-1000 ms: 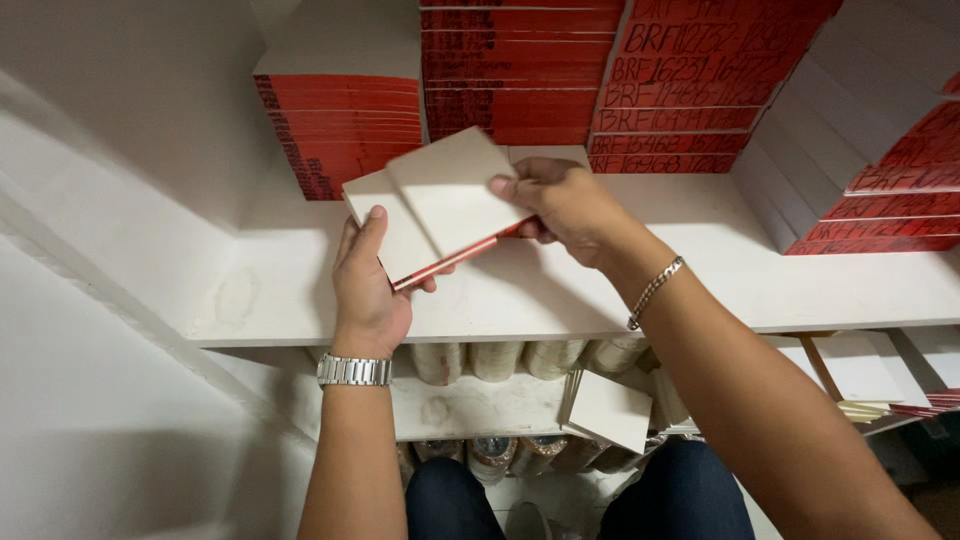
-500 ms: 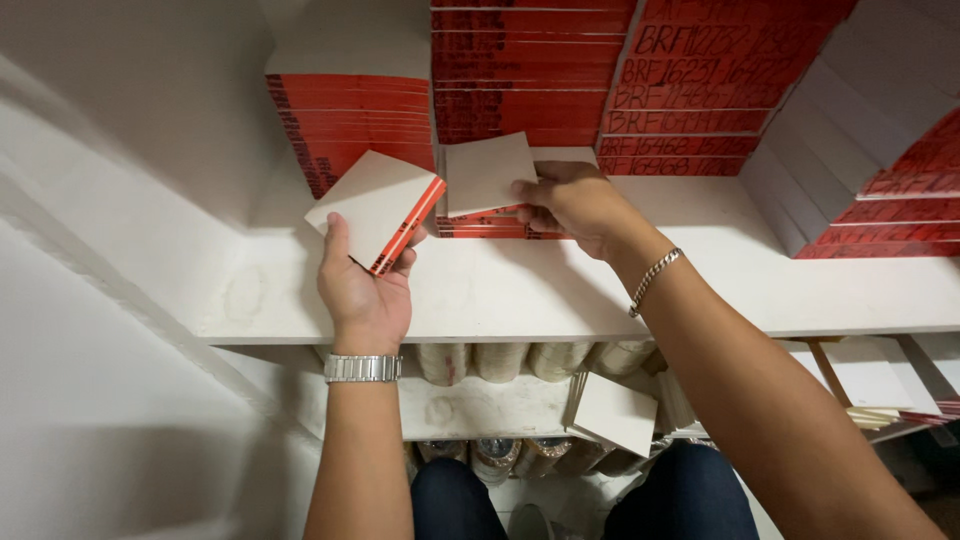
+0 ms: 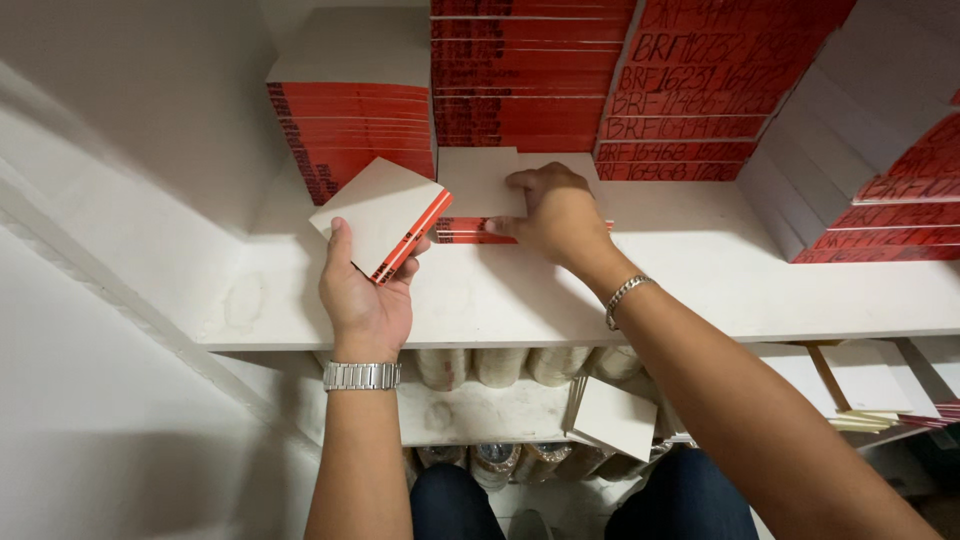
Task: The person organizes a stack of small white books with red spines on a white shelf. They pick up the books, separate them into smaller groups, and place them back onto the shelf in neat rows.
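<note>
My left hand point(image 3: 365, 300) holds a thin white booklet with a red spine point(image 3: 385, 212) tilted above the white shelf point(image 3: 700, 290). My right hand point(image 3: 555, 212) lies palm down on a short stack of the same booklets point(image 3: 480, 195) on the shelf, fingers over its top white cover. A metal watch sits on my left wrist and a chain bracelet on my right.
Tall stacks of red-spined booklets point(image 3: 350, 130) fill the back of the shelf, with more leaning at the right point(image 3: 880, 150). A lower shelf holds tape rolls point(image 3: 500, 365) and a loose white booklet point(image 3: 612, 415). A white wall closes the left side.
The two hands have parted. My right hand carried a few booklets back onto the short stack on the shelf, while my left hand kept one booklet and drew it left.
</note>
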